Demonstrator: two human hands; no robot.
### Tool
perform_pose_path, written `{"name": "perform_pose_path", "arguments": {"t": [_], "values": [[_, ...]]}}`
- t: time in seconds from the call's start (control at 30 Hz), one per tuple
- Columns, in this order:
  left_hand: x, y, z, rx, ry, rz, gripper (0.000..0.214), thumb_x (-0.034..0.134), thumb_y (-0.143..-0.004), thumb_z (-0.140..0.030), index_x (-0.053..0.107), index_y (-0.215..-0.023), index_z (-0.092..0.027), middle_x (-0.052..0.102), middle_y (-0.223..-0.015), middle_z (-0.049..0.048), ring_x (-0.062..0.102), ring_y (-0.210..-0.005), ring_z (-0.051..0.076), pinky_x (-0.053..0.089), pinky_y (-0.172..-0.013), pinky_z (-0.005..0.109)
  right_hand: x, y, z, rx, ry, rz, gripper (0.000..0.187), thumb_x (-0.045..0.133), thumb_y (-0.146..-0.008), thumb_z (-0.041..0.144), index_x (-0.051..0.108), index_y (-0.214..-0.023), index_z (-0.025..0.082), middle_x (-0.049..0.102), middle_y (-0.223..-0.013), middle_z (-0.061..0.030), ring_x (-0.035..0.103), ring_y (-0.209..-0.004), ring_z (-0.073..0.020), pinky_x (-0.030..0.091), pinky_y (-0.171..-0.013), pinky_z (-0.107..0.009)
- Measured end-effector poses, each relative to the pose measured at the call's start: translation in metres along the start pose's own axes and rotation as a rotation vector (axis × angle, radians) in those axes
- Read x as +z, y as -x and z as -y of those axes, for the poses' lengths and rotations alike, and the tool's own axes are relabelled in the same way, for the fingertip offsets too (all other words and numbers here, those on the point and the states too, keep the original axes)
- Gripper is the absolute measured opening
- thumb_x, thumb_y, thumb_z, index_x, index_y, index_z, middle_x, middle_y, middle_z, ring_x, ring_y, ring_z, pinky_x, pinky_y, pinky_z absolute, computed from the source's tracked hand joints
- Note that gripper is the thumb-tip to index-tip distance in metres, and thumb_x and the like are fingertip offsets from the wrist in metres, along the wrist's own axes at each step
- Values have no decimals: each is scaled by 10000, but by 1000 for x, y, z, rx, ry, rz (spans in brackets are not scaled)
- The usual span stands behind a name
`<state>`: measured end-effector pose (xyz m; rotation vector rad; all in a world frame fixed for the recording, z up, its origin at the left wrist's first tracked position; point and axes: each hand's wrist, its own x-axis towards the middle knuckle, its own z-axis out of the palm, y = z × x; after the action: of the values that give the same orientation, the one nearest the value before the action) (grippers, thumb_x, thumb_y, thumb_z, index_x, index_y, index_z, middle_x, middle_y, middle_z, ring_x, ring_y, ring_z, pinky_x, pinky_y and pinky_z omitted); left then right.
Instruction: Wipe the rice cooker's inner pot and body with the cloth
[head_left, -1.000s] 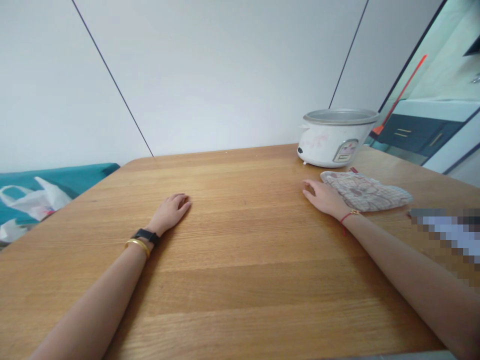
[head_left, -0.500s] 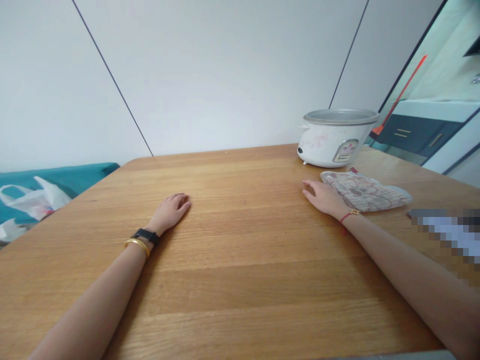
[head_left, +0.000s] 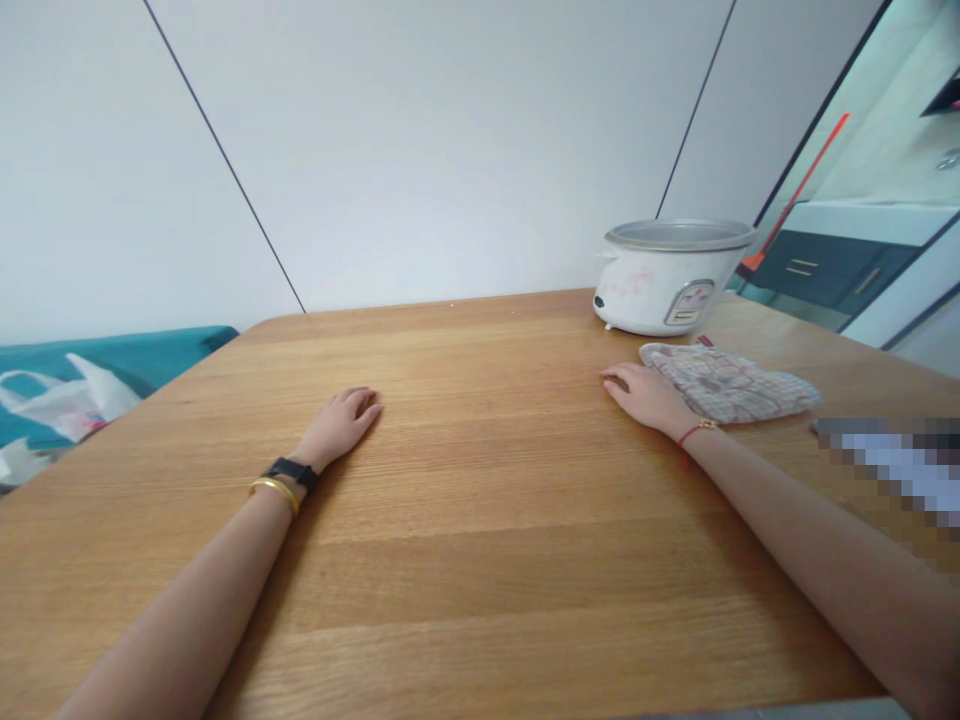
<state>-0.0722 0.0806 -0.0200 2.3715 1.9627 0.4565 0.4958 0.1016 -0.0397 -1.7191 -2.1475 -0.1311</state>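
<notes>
My left hand rests on the wooden table, fingers loosely bent and the thumb apart, holding nothing. A black watch band and a gold bangle circle that wrist. On the right, my right hand lies on the tabletop, also with nothing in it, its thumb and fingers apart. Right beside it is a checked, patterned oven mitt with a small red tag; whether the hand touches it I cannot tell. Behind the mitt stands a white rice cooker without a lid, its inside mostly hidden from this angle.
A pale panelled wall borders the table's far edge. At the right edge lies a blurred-out item. White plastic bags sit on a teal seat at left. An orange-handled broom leans beyond the doorway.
My right hand has shifted very slightly to the left. The view has moved a little; my left hand, the rice cooker and the oven mitt stay in place.
</notes>
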Motion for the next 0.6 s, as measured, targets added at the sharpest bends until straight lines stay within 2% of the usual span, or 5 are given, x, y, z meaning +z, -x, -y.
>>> {"name": "perform_pose_path", "arguments": {"t": [0.47, 0.6], "values": [[-3, 2, -4, -16, -7, 8, 715, 340, -986, -617, 645, -1356, -88, 615, -1481, 195, 548, -1391, 338, 374, -1226, 469, -1, 1, 0, -4, 13, -6, 385, 434, -1021, 320, 746, -1191, 170, 724, -1312, -144, 669, -1226, -305, 511, -1110, -491], [-3, 2, -5, -37, -21, 5, 745, 353, -979, -605, 569, -1449, -69, 620, -1473, 208, 560, -1377, 360, 389, -1208, 483, -1, 1, 2, -3, 10, -7, 383, 438, -1017, 314, 751, -1184, 171, 726, -1306, -149, 671, -1221, -312, 514, -1104, -501]]}}
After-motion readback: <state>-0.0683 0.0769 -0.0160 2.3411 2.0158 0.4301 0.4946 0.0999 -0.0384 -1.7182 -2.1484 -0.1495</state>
